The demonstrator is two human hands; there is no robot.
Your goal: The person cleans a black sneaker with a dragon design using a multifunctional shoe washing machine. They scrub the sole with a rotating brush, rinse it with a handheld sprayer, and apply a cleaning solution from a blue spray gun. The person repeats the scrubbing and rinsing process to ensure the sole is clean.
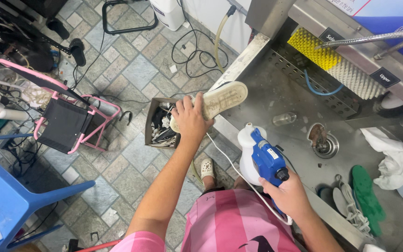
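Open sink floor [281, 100]; brush roller [334, 63] blocks beyond.

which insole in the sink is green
The long insole nearest the white cloth, at the sink's right end. The insoles beside it are pale grey-white.

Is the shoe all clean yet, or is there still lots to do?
Not finished, it seems. The left hand holds a pale shoe sole-up over the steel sink, and the sole looks grubby. The right hand grips a blue and white sprayer. Insoles and laces lie in the sink, apparently taken out already. A cardboard box on the floor holds more dark items, maybe more shoes.
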